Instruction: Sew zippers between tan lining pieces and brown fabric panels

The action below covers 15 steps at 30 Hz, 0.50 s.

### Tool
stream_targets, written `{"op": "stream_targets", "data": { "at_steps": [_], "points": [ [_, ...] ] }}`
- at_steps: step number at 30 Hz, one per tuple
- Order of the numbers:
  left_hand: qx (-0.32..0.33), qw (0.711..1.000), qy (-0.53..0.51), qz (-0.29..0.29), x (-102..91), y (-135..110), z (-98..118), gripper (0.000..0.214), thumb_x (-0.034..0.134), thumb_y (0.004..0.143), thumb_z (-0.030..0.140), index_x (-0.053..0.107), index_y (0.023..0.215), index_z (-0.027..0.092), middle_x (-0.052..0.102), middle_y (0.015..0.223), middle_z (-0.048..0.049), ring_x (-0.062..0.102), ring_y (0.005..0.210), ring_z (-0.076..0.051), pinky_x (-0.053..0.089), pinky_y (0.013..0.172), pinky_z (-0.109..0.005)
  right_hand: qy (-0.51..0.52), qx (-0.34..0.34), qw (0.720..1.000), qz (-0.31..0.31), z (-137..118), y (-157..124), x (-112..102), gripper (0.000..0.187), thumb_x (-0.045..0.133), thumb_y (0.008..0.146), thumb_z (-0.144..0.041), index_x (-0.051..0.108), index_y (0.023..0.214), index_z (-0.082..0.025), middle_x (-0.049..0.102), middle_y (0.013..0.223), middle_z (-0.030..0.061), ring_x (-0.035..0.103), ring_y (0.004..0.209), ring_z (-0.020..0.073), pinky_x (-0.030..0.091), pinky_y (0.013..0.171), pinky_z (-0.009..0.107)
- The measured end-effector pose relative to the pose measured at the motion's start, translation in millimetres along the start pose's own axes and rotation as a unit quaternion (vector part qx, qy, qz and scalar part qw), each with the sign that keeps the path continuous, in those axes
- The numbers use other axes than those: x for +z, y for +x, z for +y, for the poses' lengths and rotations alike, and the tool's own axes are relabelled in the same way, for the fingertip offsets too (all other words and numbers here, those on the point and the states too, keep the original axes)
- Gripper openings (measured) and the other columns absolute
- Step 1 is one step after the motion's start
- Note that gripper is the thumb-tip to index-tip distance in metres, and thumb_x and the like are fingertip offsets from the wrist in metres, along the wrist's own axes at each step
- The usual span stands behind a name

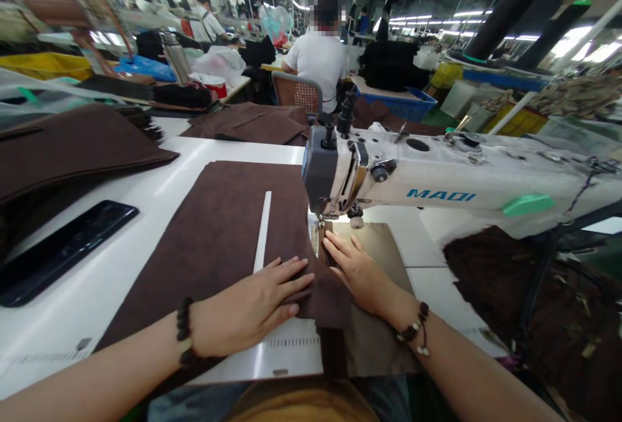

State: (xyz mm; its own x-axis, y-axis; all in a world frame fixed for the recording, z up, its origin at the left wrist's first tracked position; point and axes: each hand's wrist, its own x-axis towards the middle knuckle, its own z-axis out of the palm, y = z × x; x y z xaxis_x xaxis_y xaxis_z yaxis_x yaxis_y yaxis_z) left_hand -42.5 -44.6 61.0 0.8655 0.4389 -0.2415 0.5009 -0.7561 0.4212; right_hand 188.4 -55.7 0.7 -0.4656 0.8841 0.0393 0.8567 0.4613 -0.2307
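Near the sewing machine (447, 169), left hand (250, 305) rests on brown cloth (214, 234), right hand (362, 274) on olive cloth (374, 341), grips flat, clasping nothing; uneven pressure could skew either cloth

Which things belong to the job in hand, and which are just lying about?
In use:
white MAQI sewing machine
dark-brown fabric panel, under the left hand
olive-brown fabric piece, partly under the right hand

Apparently lying about:
glossy black phone-like slab
silver metal bottle

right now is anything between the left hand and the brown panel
Nothing visible: the left hand lies on the brown panel, palm down. The sewing machine stands farther off to the right.
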Motion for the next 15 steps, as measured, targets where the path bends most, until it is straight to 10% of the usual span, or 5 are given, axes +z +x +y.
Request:
{"op": "stream_targets", "data": {
  "at_steps": [15],
  "points": [
    [0.008,0.999,-0.032,0.026,-10.0,35.9,-9.2,0.045,0.030,0.095,0.030,0.034,0.136,0.015,0.029,0.144,-0.0107,0.024,0.134,-0.023,0.022,0.109,-0.043,0.046,-0.047,0.998,-0.020,9.8,-3.8,2.2,0.055,0.037,0.084,-0.017,0.030,0.138,-0.011,0.025,0.143,0.0130,0.020,0.133,0.0221,0.017,0.107,0.054]
  ]
}}
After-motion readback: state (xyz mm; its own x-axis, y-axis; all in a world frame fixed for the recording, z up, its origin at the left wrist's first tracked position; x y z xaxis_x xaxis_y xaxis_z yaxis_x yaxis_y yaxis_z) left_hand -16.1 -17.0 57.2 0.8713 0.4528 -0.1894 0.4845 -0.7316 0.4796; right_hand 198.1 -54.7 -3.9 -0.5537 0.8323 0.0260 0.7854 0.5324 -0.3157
